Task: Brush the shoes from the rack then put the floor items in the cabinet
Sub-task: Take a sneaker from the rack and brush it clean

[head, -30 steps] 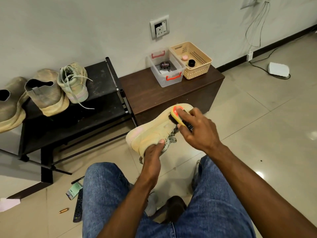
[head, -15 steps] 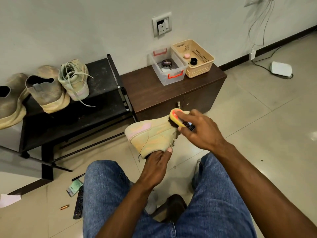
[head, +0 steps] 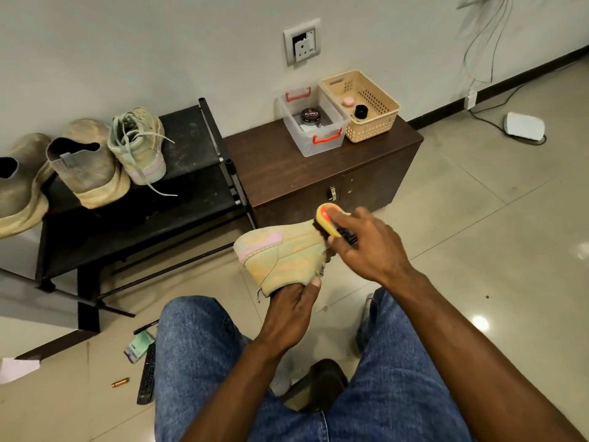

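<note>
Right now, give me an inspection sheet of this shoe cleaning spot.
Surface: glossy tiled floor.
Job's things: tan shoe held up; brush on it; three shoes on black rack; closed cabinet.
Clutter: remote, battery, pen, green packet on floor.
Grippers: left hand grips shoe; right hand grips brush.
Cables: wires down wall to white device.
Surroundings: clear bin, basket, wall socket.

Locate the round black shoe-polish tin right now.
In the head view the round black shoe-polish tin lies inside the clear plastic box with red handles, on the dark brown wooden cabinet, left of the beige perforated basket.
</note>
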